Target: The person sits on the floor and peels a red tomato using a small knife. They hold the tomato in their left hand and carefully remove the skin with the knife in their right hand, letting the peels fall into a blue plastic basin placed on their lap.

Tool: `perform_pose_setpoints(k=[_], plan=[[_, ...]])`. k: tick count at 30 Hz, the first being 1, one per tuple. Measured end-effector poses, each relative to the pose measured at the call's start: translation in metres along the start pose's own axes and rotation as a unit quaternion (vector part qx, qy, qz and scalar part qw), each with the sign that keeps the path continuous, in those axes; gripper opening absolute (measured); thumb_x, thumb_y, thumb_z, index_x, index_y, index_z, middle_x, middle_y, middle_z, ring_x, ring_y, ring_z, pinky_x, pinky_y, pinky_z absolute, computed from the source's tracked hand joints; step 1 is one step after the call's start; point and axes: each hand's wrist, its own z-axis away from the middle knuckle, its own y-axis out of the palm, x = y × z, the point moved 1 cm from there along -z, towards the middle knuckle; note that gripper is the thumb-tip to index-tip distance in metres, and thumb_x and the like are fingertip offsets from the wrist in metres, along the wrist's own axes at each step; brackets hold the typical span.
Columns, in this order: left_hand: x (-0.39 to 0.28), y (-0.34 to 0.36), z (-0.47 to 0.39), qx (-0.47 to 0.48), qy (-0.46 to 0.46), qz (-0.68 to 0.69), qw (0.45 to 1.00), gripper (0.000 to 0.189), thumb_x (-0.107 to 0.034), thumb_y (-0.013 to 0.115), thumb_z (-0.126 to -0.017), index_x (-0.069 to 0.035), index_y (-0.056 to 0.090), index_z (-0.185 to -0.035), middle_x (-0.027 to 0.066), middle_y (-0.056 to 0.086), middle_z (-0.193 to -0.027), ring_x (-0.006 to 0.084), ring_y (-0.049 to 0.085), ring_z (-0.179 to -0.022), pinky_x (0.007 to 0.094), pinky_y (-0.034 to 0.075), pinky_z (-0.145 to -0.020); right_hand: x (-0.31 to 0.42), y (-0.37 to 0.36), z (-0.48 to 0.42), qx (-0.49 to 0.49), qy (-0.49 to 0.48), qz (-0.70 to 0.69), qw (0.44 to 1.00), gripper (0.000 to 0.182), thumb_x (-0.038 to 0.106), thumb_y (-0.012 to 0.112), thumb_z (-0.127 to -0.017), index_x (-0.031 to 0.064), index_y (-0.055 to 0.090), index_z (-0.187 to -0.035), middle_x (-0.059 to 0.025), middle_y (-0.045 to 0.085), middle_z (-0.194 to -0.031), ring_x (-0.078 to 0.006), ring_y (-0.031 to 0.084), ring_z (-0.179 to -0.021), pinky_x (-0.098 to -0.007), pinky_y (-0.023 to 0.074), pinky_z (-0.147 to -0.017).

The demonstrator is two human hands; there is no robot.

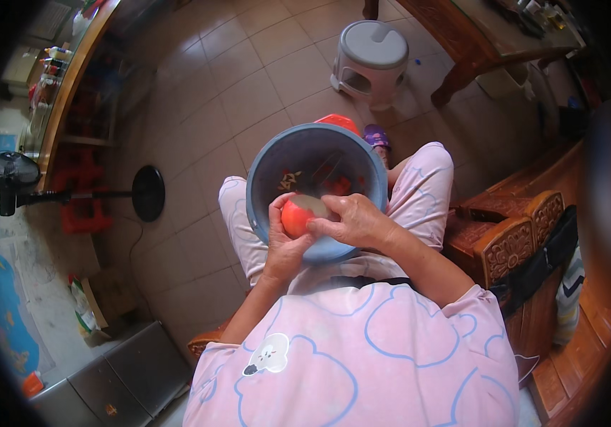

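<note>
My left hand [288, 251] is wrapped around a round red fruit or vegetable [296, 216] with a pale area on its upper right, perhaps peeled. Thumb and fingers of my right hand [356, 221] touch its right side; whether they also hold a small tool cannot be told. Both hands are over the near part of a blue-grey plastic bucket [263, 155], which stands between my knees. Inside the bucket lie red pieces [339, 185] and thin pale scraps [288, 180].
Beyond the bucket are a red plastic object [339, 121] and a grey-white plastic stool [372, 64]. A black standing fan [148, 193] is at left. Carved wooden seating [508, 245] is close at right, and a wooden table [460, 48] stands at upper right.
</note>
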Motion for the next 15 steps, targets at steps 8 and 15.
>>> perform_pose_setpoints(k=[8, 15], plan=[[0.003, -0.002, 0.000, 0.020, -0.004, -0.011, 1.000, 0.070, -0.007, 0.079, -0.079, -0.020, 0.038, -0.134, 0.0078, 0.048, -0.127, 0.0208, 0.053, -0.115, 0.0314, 0.049, -0.099, 0.002, 0.004, 0.007, -0.020, -0.002, 0.018, 1.000, 0.046, 0.048, 0.063, -0.088, 0.0031, 0.069, -0.090, -0.0198, 0.070, -0.081, -0.0321, 0.069, -0.074, -0.0408, 0.0538, -0.072], [0.002, -0.004, 0.000, 0.007, -0.024, -0.038, 0.999, 0.070, -0.012, 0.083, -0.076, -0.019, 0.041, -0.132, 0.0098, 0.051, -0.123, 0.0210, 0.055, -0.111, 0.0309, 0.050, -0.095, 0.008, 0.003, 0.014, -0.029, -0.020, 0.111, 0.993, 0.040, 0.046, 0.062, -0.088, 0.0102, 0.073, -0.102, -0.0183, 0.070, -0.084, -0.0365, 0.068, -0.078, -0.0462, 0.0524, -0.071]])
